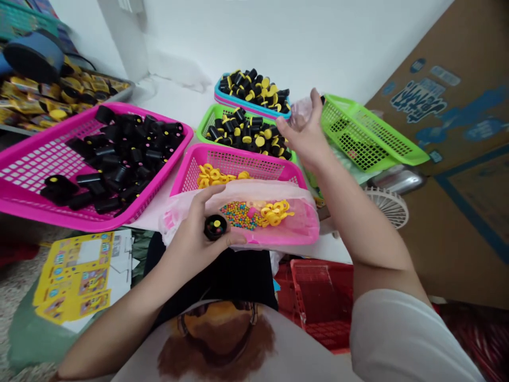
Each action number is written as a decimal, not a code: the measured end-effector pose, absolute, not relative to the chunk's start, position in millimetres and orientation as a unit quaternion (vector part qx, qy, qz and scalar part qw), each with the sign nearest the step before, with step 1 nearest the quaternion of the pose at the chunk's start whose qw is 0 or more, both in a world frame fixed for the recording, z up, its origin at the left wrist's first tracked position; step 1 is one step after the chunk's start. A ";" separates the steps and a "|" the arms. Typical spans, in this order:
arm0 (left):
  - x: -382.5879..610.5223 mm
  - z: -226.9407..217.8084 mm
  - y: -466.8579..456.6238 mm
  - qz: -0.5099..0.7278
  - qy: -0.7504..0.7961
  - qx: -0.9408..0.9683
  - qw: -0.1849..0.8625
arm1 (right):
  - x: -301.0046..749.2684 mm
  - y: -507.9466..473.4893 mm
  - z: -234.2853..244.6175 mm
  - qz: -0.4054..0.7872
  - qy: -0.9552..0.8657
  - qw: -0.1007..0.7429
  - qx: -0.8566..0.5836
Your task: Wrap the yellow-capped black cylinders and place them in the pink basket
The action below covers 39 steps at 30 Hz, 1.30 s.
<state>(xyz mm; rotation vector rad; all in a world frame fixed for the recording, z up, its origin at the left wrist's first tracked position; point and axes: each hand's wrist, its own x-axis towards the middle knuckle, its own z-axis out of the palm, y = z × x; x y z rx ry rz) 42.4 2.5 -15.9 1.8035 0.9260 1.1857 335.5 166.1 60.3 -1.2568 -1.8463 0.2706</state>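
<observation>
My left hand (193, 225) holds a small black cup (215, 227) between thumb and fingers, its opening facing up. Small coloured bits and a yellow spot show inside it. Beside that hand is a pink basket (306, 233) partly covered with thin plastic, containing tiny multicoloured beads (240, 215) and yellow ring-shaped plastic pieces (276, 212). My right hand (308, 132) is raised at the back, thumb and a finger spread apart, its other fingers partly hidden. It is nearest to clear plastic (300, 112) and a tilted green basket (382, 135); I see nothing held in it.
Black cylinders fill much of a large pink basket (59, 220) at left. Black pieces with yellow caps lie in a blue basket (218, 95) and a green basket (204, 127). A small fan (387, 207) and cardboard box (469, 212) stand right; a red crate (326, 302) sits below.
</observation>
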 end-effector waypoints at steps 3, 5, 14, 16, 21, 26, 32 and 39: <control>42.8 -16.6 -1.8 0.446 0.335 0.727 0.401 | 339.9 120.3 80.8 0.242 -0.751 0.393 -0.472; 43.3 -17.1 -4.0 0.429 0.322 0.735 0.415 | 336.4 81.9 81.9 0.318 -0.828 0.204 -0.414; 50.5 -17.4 -2.6 0.455 0.225 0.769 0.388 | 341.9 39.4 -4.1 0.126 -0.840 -0.107 -0.517; 50.5 -17.1 -2.2 0.452 0.223 0.768 0.394 | 347.9 37.4 -8.6 0.117 -0.841 -0.102 -0.518; 47.7 -16.0 -2.8 0.450 0.229 0.776 0.378 | 357.4 33.9 -10.9 0.116 -0.851 -0.078 -0.507; 44.9 -16.9 -3.4 0.466 0.208 0.772 0.380 | 362.0 27.1 -6.2 0.091 -0.857 0.013 -0.507; 51.4 -26.1 -5.5 0.455 0.140 0.789 0.387 | 320.5 -25.3 35.9 0.248 -0.810 0.338 -0.409; 51.9 -21.1 -6.2 0.400 0.155 0.835 0.345 | 261.3 -47.9 33.0 0.398 -0.696 0.454 -0.387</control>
